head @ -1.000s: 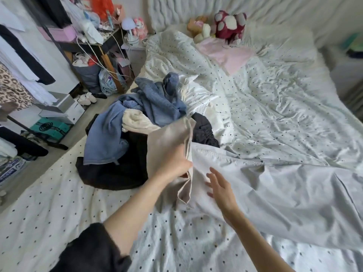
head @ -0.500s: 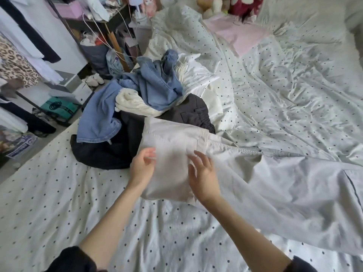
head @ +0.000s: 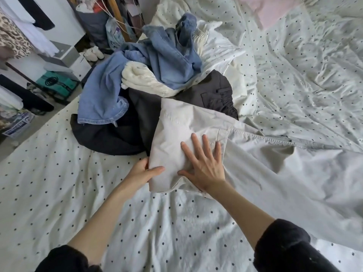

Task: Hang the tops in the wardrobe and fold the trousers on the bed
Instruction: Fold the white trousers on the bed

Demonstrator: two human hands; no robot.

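Note:
Pale grey-beige trousers point(head: 275, 163) lie across the polka-dot bed point(head: 59, 189), one end folded over into a flap point(head: 176, 130). My right hand point(head: 204, 163) lies flat on that flap with fingers spread, pressing it down. My left hand point(head: 143, 171) grips the flap's lower left corner, thumb on top and fingers underneath. Behind the flap sits a heap of clothes: blue jeans point(head: 157, 61), a cream garment point(head: 143, 79) and dark trousers point(head: 214, 95).
The bed's left edge drops to the floor, where boxes point(head: 64, 61), a green case point(head: 57, 83), white shoes point(head: 93, 54) and bags stand. Hanging clothes point(head: 13, 40) fill the far left. A pink cloth point(head: 269, 8) lies near the head of the bed.
The lifted trouser end came down onto the bed as a folded flap. My right hand moved onto it and flattened out; my left hand slid down to its lower corner.

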